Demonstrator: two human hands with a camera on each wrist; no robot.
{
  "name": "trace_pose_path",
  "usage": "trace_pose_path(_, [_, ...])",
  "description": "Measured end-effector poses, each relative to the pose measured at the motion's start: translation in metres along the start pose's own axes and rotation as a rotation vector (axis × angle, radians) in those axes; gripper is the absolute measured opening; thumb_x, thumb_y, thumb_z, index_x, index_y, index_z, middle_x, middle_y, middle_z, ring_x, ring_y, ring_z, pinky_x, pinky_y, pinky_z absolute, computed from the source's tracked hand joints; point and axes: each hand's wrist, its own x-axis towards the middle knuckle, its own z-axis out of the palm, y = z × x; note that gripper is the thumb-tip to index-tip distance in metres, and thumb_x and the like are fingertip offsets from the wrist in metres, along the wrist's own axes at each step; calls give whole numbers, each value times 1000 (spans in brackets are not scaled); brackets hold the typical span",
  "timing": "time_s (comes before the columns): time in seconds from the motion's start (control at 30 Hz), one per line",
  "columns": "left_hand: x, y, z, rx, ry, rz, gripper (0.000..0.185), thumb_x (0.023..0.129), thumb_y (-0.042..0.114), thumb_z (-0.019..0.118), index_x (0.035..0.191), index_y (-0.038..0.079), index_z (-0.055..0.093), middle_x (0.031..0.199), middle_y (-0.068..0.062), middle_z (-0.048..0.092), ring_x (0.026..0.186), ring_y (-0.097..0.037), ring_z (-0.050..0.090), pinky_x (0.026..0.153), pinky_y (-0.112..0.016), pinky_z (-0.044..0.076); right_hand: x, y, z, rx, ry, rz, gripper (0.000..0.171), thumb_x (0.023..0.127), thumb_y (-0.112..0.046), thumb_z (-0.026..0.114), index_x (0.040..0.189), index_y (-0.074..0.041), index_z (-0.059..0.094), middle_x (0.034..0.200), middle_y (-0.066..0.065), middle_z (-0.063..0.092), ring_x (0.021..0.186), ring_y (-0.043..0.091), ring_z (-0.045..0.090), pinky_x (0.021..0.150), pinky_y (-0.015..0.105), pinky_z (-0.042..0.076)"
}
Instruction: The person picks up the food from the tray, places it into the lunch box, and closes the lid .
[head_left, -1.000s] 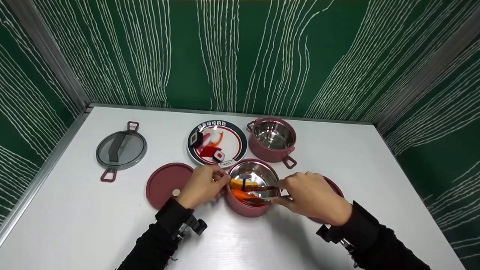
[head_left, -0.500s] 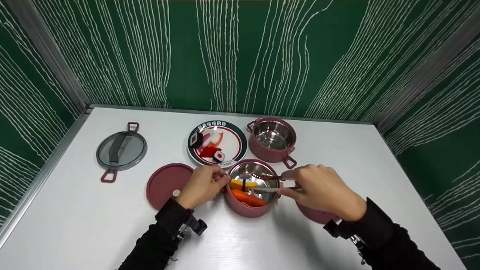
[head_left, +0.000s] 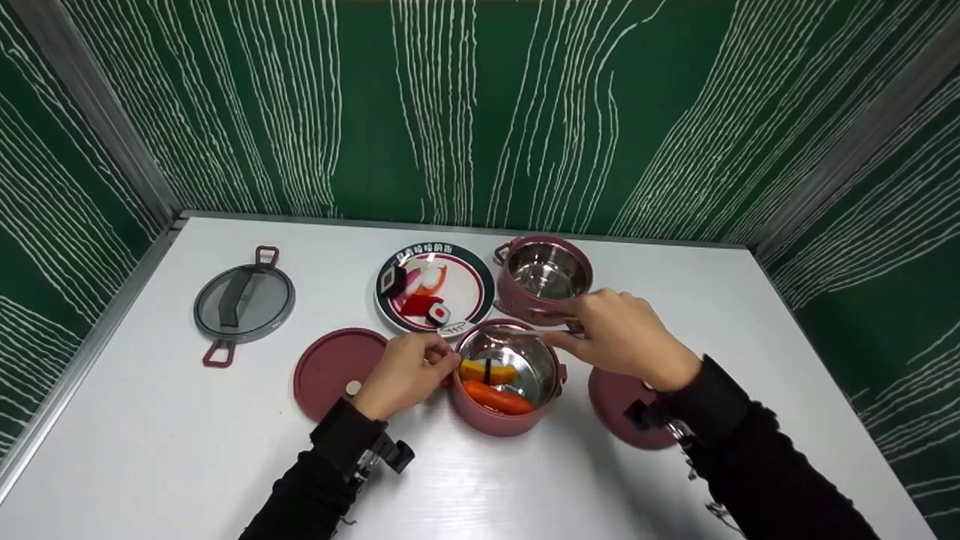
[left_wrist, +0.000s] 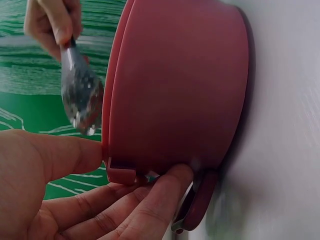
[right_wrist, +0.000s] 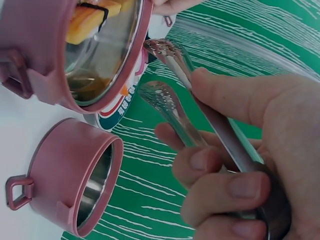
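Note:
My left hand (head_left: 409,375) grips the near dark-pink pot (head_left: 499,424) at its left side. In the left wrist view the thumb presses the rim of that pot (left_wrist: 175,90) while the fingers lie at its side handle (left_wrist: 200,202). My right hand (head_left: 619,334) holds metal tongs (right_wrist: 220,125), whose perforated tips are spread apart with nothing between them. The tongs hover over the pot's far rim, overlapping the rear pot in the head view. Inside the near pot lie a yellow piece with a black band (head_left: 474,373) and a long orange piece (head_left: 499,397).
Behind stands a second pot (head_left: 517,296) with a steel interior. Beside it, a dark-rimmed plate (head_left: 469,262) bears several toy sushi pieces. A glass lid (head_left: 262,300) lies far left; dark-red round lids lie left (head_left: 330,367) and right (head_left: 615,412) of the near pot.
The tongs have moved from around the orange piece, away past the yellow one to the pot's far rim, their tips empty. Both pieces stay in the pot; my left hand keeps its place.

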Motion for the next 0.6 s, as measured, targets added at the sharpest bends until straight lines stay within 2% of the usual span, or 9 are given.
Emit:
trace_pose_path(0.1, [0, -1, 1, 1, -2, 4, 12, 101, 19, 73, 96, 11, 80, 85, -1, 71, 76, -11, 59, 71, -25, 49, 19, -2, 3, -25, -16, 25, 35, 95, -44, 80, 107, -11, 82, 72, 4, 68, 67, 22, 62, 58, 43, 51])
trace_pose_path(0.17, [0, -2, 1, 0, -5, 7, 12, 101, 19, 73, 96, 11, 80, 85, -1, 71, 74, -11, 59, 71, -25, 49, 31, -4, 5, -47, -30, 38, 35, 96, -46, 79, 98, -10, 79, 72, 6, 68, 66, 24, 62, 58, 46, 53])
trace_pose_path(0.27, [1, -2, 1, 1, -2, 13, 13, 101, 19, 73, 96, 10, 80, 86, -2, 72, 75, -11, 59, 71, -25, 50, 47, -8, 8, -61, -60, 46, 37, 97, -47, 78, 96, -10, 78, 81, 11, 74, 72, 30, 69, 64, 53, 60])
trace_pose_path(0.4, [2, -2, 1, -1, -1, 22, 13, 101, 19, 72, 97, 9, 80, 87, -2, 72, 76, -11, 59, 71, -26, 51, 67, -14, 12, -57, -95, 25, 41, 98, -48, 76, 115, -11, 81, 105, 12, 82, 93, 35, 77, 83, 59, 64])
trace_pose_path(0.43, [2, -2, 1, 1, -1, 24, 13, 101, 19, 72, 96, 9, 80, 87, -2, 72, 77, -10, 59, 72, -26, 51, 71, -16, 13, -54, -103, 24, 42, 98, -49, 76, 116, -11, 81, 105, 11, 82, 95, 34, 77, 86, 58, 63])
trace_pose_path(0.5, [2, -3, 1, 4, -3, 26, 13, 101, 19, 72, 96, 9, 79, 86, -1, 72, 78, -11, 60, 73, -27, 51, 80, -20, 14, -55, -116, 20, 41, 98, -50, 75, 113, -12, 82, 103, 8, 82, 93, 31, 77, 86, 55, 63])
trace_pose_path(0.6, [3, -3, 0, 10, -7, 22, 13, 101, 19, 72, 96, 10, 80, 86, 0, 72, 79, -10, 60, 75, -27, 50, 90, -25, 16, -59, -142, 35, 39, 98, -52, 76, 98, -13, 80, 85, 3, 76, 79, 25, 71, 76, 48, 59])
